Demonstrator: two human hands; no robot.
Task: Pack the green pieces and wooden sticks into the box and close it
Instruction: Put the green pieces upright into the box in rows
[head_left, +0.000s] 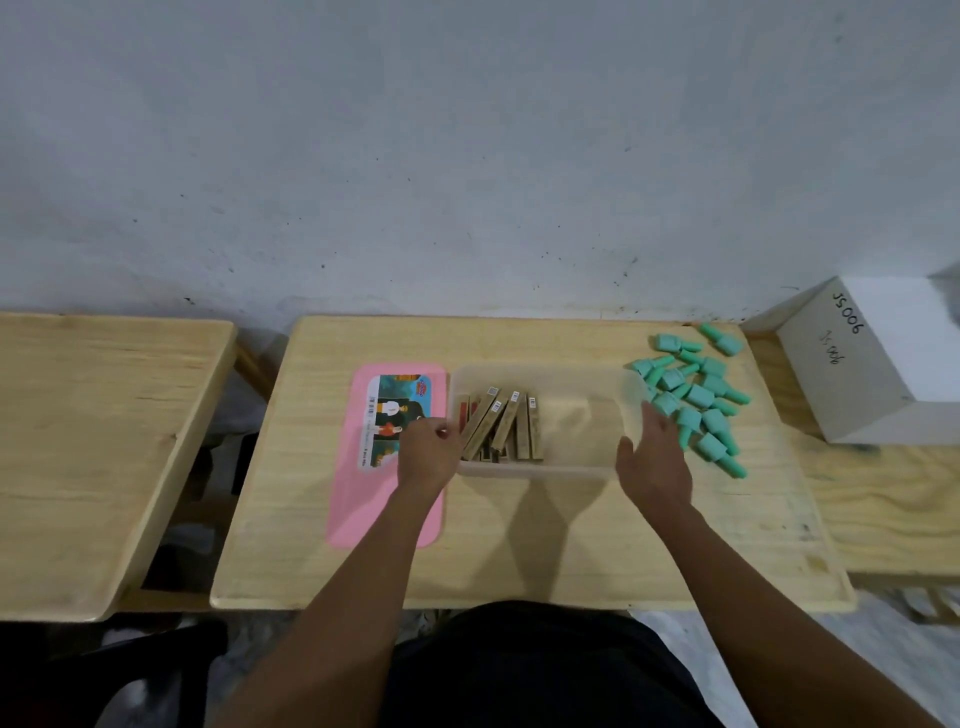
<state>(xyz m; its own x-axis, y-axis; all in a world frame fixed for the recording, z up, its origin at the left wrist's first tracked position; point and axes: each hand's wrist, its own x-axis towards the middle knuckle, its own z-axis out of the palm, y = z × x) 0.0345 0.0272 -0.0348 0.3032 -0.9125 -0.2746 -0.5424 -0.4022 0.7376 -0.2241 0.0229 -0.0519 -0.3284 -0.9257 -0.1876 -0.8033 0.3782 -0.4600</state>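
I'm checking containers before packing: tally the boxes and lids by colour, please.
Clear box: 1
White box: 1
Pink lid: 1
Total: 3

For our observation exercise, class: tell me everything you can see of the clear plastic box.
The box is translucent plastic, rectangular with rounded corners, lidless, upright on the wooden table. Its left half holds wooden sticks; its right half is bare. The left hand, fingers curled, meets its left rim; the right hand, fingers straight, lies against its right front corner.
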